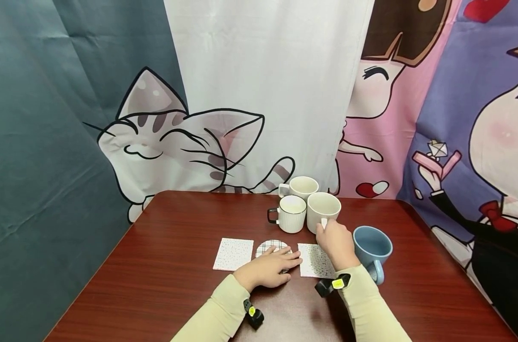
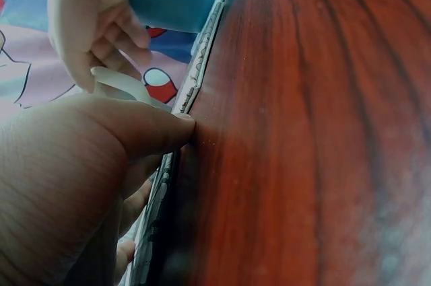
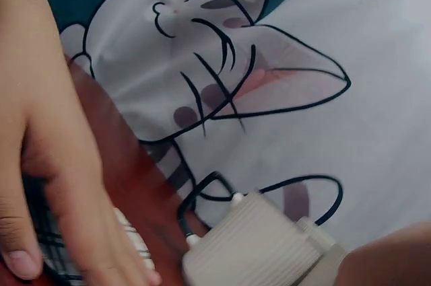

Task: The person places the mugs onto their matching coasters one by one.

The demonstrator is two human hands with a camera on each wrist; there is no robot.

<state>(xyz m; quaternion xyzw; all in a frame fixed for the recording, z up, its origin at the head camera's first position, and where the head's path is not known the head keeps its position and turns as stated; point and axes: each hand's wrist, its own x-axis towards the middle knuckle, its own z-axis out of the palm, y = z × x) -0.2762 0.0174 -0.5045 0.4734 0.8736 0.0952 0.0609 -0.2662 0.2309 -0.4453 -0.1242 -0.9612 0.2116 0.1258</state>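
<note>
My left hand (image 1: 267,270) lies with fingers spread over a round plaid coaster (image 1: 269,244), covering much of it. In the left wrist view its thumb touches the table beside the coaster edge. My right hand (image 1: 337,243) holds the handle (image 1: 324,223) of a plain white mug (image 1: 322,205), which stands upright behind a speckled square coaster (image 1: 311,262); in the left wrist view that handle (image 2: 122,84) shows at the fingertips. Beside that mug is a ribbed white mug (image 1: 292,216) with a black handle, also seen in the right wrist view.
Another white mug (image 1: 303,186) stands at the table's back edge. A blue mug (image 1: 373,244) is close to the right of my right hand, its handle facing me. A second speckled square coaster (image 1: 233,254) lies to the left. A printed cloth (image 1: 259,71) hangs behind the table.
</note>
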